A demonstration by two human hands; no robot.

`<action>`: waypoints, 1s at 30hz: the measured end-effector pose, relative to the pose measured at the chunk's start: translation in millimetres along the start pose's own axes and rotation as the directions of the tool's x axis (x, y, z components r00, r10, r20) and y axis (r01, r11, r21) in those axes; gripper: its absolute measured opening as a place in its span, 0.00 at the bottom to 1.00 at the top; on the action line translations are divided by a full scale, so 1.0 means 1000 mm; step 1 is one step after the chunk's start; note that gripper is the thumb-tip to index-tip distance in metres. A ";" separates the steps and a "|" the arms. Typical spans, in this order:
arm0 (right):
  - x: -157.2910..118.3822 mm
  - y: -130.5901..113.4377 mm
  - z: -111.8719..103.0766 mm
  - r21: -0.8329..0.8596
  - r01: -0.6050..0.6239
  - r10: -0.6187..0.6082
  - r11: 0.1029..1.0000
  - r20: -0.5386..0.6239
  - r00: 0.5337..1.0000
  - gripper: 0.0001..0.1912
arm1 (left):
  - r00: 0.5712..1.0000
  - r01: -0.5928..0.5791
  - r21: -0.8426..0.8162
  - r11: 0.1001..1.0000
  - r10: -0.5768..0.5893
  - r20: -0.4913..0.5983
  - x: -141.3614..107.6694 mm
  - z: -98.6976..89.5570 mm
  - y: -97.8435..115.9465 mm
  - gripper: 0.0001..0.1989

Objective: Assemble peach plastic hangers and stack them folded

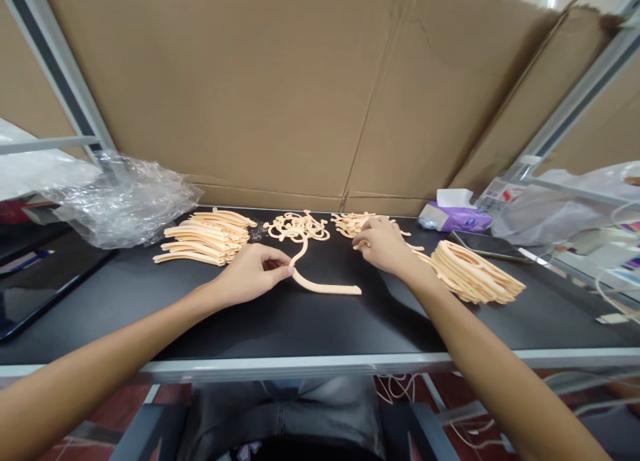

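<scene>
My left hand [255, 272] pinches a cream hanger piece [325, 288] between thumb and fingers at the joint of its parts. A hook-shaped end [300, 246] curves up from there, and a long curved arm runs right, low over the black tabletop. My right hand [381, 243] reaches into a pile of small cream pieces [350, 221], its fingers curled down; what they hold, if anything, is hidden. Loose hook-shaped pieces [310, 224] lie heaped between my hands at the back. To the left, beside my left hand, is a stack of long curved cream arms [200, 238].
A stack of looped cream pieces [475, 274] lies by my right forearm. Behind it are a purple tissue pack [463, 218] and a dark flat device [493, 245]. Clear plastic wrap [135, 201] sits at the left. A cardboard wall [250, 88] closes off the table's back.
</scene>
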State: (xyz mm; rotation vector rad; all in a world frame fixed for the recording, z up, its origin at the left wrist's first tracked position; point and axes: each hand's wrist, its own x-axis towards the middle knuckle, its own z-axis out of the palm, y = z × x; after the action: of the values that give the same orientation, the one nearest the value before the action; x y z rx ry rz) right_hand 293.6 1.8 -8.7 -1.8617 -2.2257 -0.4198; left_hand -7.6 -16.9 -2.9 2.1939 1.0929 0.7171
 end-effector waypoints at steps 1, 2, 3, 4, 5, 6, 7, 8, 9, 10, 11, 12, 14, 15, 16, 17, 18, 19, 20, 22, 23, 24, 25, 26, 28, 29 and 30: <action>0.000 0.001 0.001 0.007 0.015 -0.015 1.000 -0.005 1.000 0.15 | 1.000 -0.002 0.004 1.000 0.002 0.000 0.000 0.000 0.000 0.13; 0.001 0.002 0.002 0.014 0.029 -0.029 0.999 -0.008 1.000 0.15 | 1.000 -0.003 0.011 1.000 0.003 -0.001 0.000 0.000 0.000 0.13; 0.001 0.003 0.003 0.021 0.042 -0.042 0.999 -0.007 0.999 0.16 | 1.000 -0.004 0.020 1.000 0.004 -0.004 0.000 0.000 0.000 0.12; 0.002 0.005 0.004 0.029 0.050 -0.050 0.998 -0.005 0.999 0.16 | 1.000 -0.004 0.031 1.000 0.004 -0.006 0.000 0.000 0.000 0.12; 0.002 0.006 0.005 0.037 0.055 -0.055 0.998 -0.004 0.998 0.16 | 1.000 -0.003 0.045 0.999 0.003 -0.008 0.000 0.000 0.000 0.12; 0.003 0.007 0.005 0.045 0.058 -0.058 0.997 -0.004 0.998 0.15 | 1.000 -0.003 0.063 0.998 0.003 -0.009 0.000 0.000 0.000 0.12; 0.003 0.008 0.006 0.053 0.063 -0.063 0.997 -0.006 0.998 0.14 | 1.000 -0.004 0.083 0.997 0.004 -0.009 0.000 -0.001 0.000 0.11; 0.003 0.009 0.006 0.062 0.073 -0.072 0.995 -0.010 0.997 0.14 | 1.000 -0.006 0.107 0.994 0.007 -0.008 -0.001 -0.001 0.000 0.11; 0.003 0.009 0.006 0.072 0.090 -0.089 0.993 -0.016 0.996 0.13 | 1.000 -0.011 0.132 0.991 0.012 -0.006 -0.001 -0.001 0.000 0.11; 0.003 0.009 0.006 0.084 0.109 -0.107 0.991 -0.024 0.994 0.12 | 1.000 -0.015 0.158 0.987 0.016 -0.003 -0.001 -0.001 0.001 0.11; 0.003 0.008 0.004 0.100 0.127 -0.125 0.987 -0.034 0.992 0.11 | 1.000 -0.019 0.185 0.982 0.019 0.001 -0.002 -0.001 0.001 0.11; 0.004 0.007 0.003 0.124 0.142 -0.137 0.982 -0.046 0.989 0.10 | 1.000 -0.023 0.216 0.976 0.023 0.003 -0.002 -0.001 0.001 0.12; 0.004 0.003 -0.002 0.199 0.152 -0.139 0.968 -0.076 0.987 0.08 | 0.999 -0.033 0.285 0.958 0.033 0.004 -0.003 -0.002 0.002 0.12; 0.005 0.000 -0.005 0.250 0.151 -0.133 0.956 -0.088 0.987 0.07 | 0.999 -0.037 0.317 0.948 0.036 0.007 -0.003 -0.002 0.002 0.12; 0.005 -0.002 -0.008 0.309 0.148 -0.125 0.940 -0.094 0.988 0.07 | 0.999 -0.041 0.345 0.938 0.039 0.012 -0.004 -0.002 0.002 0.12; 0.005 -0.004 -0.011 0.368 0.140 -0.113 0.919 -0.094 0.989 0.06 | 0.999 -0.045 0.365 0.930 0.042 0.018 -0.004 -0.002 0.001 0.12; 0.005 -0.006 -0.013 0.423 0.128 -0.100 0.897 -0.090 0.991 0.06 | 0.999 -0.050 0.381 0.923 0.044 0.024 -0.004 -0.003 0.001 0.12; 0.005 -0.007 -0.014 0.472 0.116 -0.086 0.874 -0.084 0.993 0.07 | 0.998 -0.056 0.394 0.917 0.050 0.026 -0.004 -0.003 0.000 0.12; 0.005 -0.009 -0.015 0.512 0.105 -0.076 0.853 -0.078 0.994 0.08 | 0.998 -0.064 0.412 0.909 0.060 0.023 -0.005 -0.003 -0.001 0.12; 0.006 -0.011 -0.014 0.565 0.099 -0.071 0.819 -0.072 0.995 0.09 | 0.995 -0.090 0.462 0.883 0.097 0.007 -0.006 -0.003 -0.003 0.12; 0.006 -0.012 -0.012 0.579 0.103 -0.077 0.809 -0.068 0.995 0.10 | 0.992 -0.108 0.485 0.868 0.125 -0.003 -0.006 -0.003 -0.004 0.12; 0.006 -0.013 -0.011 0.587 0.104 -0.086 0.803 -0.059 0.995 0.10 | 0.987 -0.130 0.502 0.855 0.159 -0.015 -0.007 -0.002 -0.004 0.12; 0.006 -0.015 -0.010 0.591 0.102 -0.093 0.800 -0.045 0.995 0.11 | 0.980 -0.155 0.512 0.845 0.197 -0.029 -0.007 -0.001 -0.004 0.12; 0.006 -0.016 -0.009 0.591 0.095 -0.099 0.801 -0.027 0.995 0.11 | 0.970 -0.184 0.512 0.839 0.239 -0.042 -0.007 0.000 -0.003 0.12; 0.006 -0.019 -0.009 0.586 0.089 -0.116 0.805 0.008 0.993 0.11 | 0.942 -0.262 0.503 0.823 0.331 -0.051 -0.007 0.004 0.002 0.13; 0.005 -0.020 -0.009 0.582 0.094 -0.128 0.808 0.018 0.992 0.12 | 0.927 -0.307 0.500 0.810 0.374 -0.037 -0.006 0.007 0.007 0.13; 0.005 -0.020 -0.010 0.575 0.103 -0.141 0.812 0.021 0.990 0.12 | 0.911 -0.354 0.499 0.791 0.413 -0.007 -0.006 0.011 0.012 0.13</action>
State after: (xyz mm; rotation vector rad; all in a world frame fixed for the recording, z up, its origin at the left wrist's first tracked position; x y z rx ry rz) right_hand 272.4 -0.7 0.7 -1.4259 -2.1841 0.2822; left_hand 3.1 -30.4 -3.2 2.9034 0.9634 0.8131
